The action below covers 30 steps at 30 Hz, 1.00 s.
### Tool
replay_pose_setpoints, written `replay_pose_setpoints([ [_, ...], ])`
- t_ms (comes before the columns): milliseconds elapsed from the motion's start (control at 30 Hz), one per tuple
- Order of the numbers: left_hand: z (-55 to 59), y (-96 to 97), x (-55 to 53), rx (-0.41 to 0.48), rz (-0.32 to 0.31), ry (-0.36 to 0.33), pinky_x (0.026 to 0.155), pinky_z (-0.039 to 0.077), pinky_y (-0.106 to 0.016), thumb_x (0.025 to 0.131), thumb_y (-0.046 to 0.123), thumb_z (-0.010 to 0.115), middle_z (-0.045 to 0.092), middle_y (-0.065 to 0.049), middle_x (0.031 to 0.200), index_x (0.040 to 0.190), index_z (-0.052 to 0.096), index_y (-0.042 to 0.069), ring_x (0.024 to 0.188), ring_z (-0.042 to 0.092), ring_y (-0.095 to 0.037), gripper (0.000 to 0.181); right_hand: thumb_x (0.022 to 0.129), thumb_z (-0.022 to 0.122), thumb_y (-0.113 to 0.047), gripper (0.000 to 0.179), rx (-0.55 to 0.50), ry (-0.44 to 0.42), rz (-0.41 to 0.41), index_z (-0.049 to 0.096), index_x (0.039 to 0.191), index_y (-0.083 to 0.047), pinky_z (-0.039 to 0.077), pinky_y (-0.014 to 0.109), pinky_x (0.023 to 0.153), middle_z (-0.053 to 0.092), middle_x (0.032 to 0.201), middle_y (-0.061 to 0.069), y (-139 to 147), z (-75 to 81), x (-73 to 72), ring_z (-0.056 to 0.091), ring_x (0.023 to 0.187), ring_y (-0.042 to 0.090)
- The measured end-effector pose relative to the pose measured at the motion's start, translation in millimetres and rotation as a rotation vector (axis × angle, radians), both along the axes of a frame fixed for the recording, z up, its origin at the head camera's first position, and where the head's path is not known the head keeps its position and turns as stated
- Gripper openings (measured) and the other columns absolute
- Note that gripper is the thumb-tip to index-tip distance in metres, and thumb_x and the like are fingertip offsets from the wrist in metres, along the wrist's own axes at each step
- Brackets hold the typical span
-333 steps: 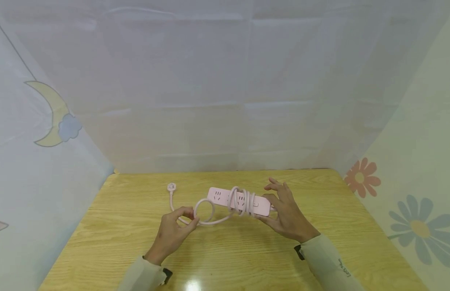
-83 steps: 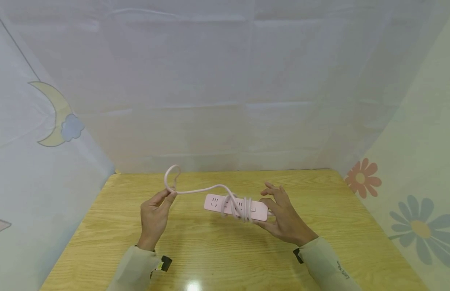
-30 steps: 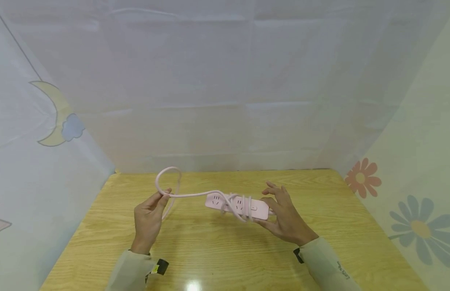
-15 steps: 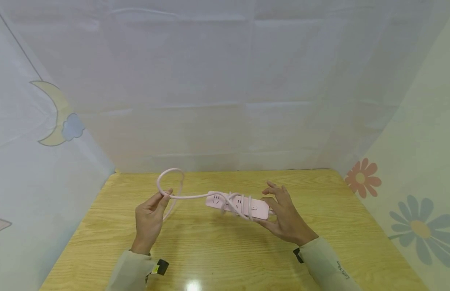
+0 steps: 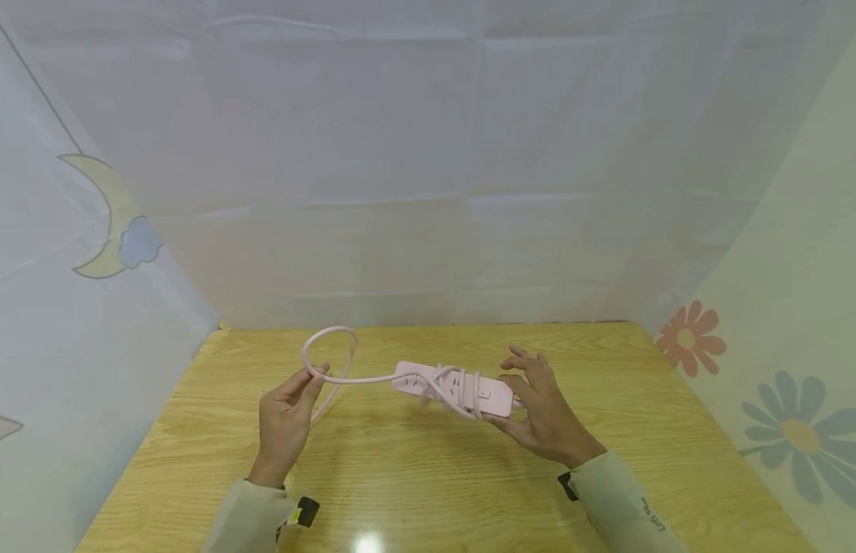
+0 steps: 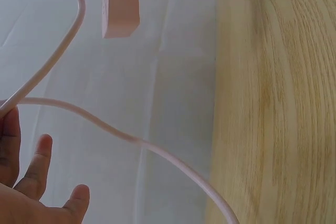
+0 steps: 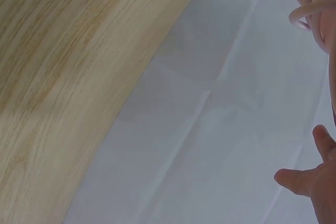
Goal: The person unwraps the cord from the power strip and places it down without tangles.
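A pink power strip [image 5: 497, 397] is held above the table, tilted down slightly toward the right. My right hand [image 5: 549, 415] grips its right end between thumb and fingers, with other fingers raised. Several turns of the strip's pink cord [image 5: 366, 381] wrap loosely around its middle and cross over the sockets. On the left, my left hand [image 5: 284, 426] pinches the cord, which stretches across from the strip and makes a standing loop above the fingertips. In the left wrist view the strip's end [image 6: 121, 9] hangs beyond the cord. The plug is out of sight.
The wooden table [image 5: 414, 491] lies beneath both hands. Behind it hangs a pale cloth backdrop [image 5: 428, 192]. Side cloths carry a printed moon [image 5: 99, 200] on the left and flowers [image 5: 801, 434] on the right.
Since the oldest frame, my left hand has moved left with the cord, and the plug has left view. Over the last second the loop sank slightly; my right hand keeps its grip.
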<state>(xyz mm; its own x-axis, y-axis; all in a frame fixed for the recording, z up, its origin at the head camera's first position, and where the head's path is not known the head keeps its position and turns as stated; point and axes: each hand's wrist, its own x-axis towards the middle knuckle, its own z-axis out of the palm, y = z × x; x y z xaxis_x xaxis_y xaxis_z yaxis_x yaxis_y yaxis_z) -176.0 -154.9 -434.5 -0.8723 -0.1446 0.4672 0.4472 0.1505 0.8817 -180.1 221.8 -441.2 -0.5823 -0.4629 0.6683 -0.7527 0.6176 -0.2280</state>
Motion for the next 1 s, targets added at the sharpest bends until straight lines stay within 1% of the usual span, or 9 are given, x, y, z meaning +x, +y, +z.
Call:
replay_pose_setpoints([
  [267,-5.0,-2.5,0.7,0.004,-0.004,-0.023,0.095,0.044,-0.015,0.096,-0.003,0.063,0.069,-0.022,0.114,0.112,0.069,-0.011,0.114,0.06,0.001,0.019,0.096,0.055,-0.057,0.051,-0.007,0.007,0.007,0.065,0.102,-0.007,0.014,0.076,0.107,0.052,0.124,0.015,-1.0,0.3,0.0,0.037,0.135,0.049],
  [367,-5.8,-3.1,1.1,0.004,-0.006,-0.027,0.095,0.044,-0.015,0.096,-0.003,0.063,0.068,-0.023,0.115,0.112,0.069,-0.012,0.115,0.06,-0.001,0.019,0.096,0.054,-0.058,0.051,-0.005,0.007,0.002,0.065,0.101,-0.008,0.014,0.076,0.106,0.052,0.123,0.015,-0.8,0.1,-0.3,0.038,0.134,0.05],
  [533,-6.2,-3.8,1.9,-0.002,-0.015,-0.024,0.096,0.043,-0.015,0.097,-0.004,0.062,0.067,-0.026,0.115,0.11,0.068,-0.014,0.115,0.059,0.0,0.018,0.096,0.053,-0.059,0.052,0.001,0.001,-0.008,0.064,0.101,-0.008,0.014,0.074,0.108,0.051,0.123,0.014,-0.1,-0.7,-0.7,0.037,0.136,0.048],
  [633,-7.3,-4.8,2.3,0.001,-0.02,-0.022,0.096,0.043,-0.016,0.096,-0.004,0.062,0.067,-0.026,0.116,0.11,0.068,-0.014,0.115,0.06,0.0,0.018,0.097,0.053,-0.058,0.052,0.0,0.005,-0.005,0.065,0.102,-0.008,0.014,0.074,0.107,0.051,0.123,0.015,-0.1,-1.0,-0.8,0.037,0.135,0.049],
  [733,-8.9,-5.8,2.4,-0.001,-0.025,-0.019,0.096,0.043,-0.016,0.096,-0.005,0.061,0.067,-0.025,0.116,0.111,0.068,-0.013,0.115,0.06,0.0,0.019,0.096,0.053,-0.059,0.053,0.001,0.005,-0.007,0.064,0.102,-0.007,0.014,0.076,0.106,0.051,0.123,0.015,0.2,-0.9,-0.6,0.037,0.135,0.049],
  [1000,-12.7,-8.0,2.2,-0.018,-0.027,-0.007,0.094,0.045,-0.016,0.097,-0.004,0.061,0.068,-0.023,0.114,0.114,0.068,-0.013,0.114,0.06,0.0,0.02,0.095,0.053,-0.061,0.054,0.007,-0.027,-0.021,0.063,0.103,-0.008,0.012,0.075,0.107,0.05,0.124,0.017,0.7,2.4,0.8,0.035,0.137,0.048],
])
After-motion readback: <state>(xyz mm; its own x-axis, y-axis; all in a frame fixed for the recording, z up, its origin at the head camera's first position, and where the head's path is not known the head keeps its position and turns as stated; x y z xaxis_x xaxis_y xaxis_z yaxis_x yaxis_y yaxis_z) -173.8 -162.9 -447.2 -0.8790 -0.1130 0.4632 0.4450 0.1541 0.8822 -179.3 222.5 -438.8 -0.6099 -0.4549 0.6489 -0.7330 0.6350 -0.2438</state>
